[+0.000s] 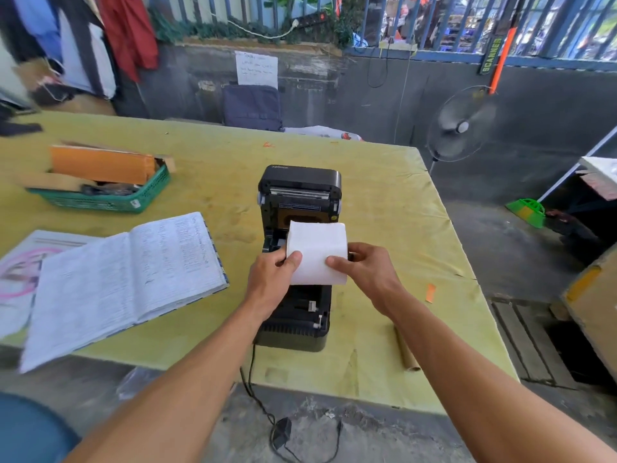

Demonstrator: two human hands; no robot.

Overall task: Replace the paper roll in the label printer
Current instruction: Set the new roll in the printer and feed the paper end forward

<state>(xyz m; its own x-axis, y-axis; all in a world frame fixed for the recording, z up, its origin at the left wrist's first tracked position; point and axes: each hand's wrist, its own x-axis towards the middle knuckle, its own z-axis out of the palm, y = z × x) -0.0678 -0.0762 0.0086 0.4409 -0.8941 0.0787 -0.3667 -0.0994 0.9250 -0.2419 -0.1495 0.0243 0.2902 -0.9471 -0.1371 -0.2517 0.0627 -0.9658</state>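
Note:
A black label printer [293, 322] stands on the yellow-green table [384, 228] with its lid [300, 182] swung up and back. A white paper roll [317, 248] is held over the open bay. My left hand [270, 279] grips the roll's left end, thumb on its near face. My right hand [367, 272] grips the right end, thumb likewise on the front. An empty brown cardboard core [405, 349] lies on the table to the right of the printer. The bay under the roll is mostly hidden.
An open written ledger [127, 279] lies to the left, and a green basket [110, 195] with orange and brown packets stands behind it. The printer's cable [263, 406] hangs off the near table edge. A fan [462, 125] stands right of the table.

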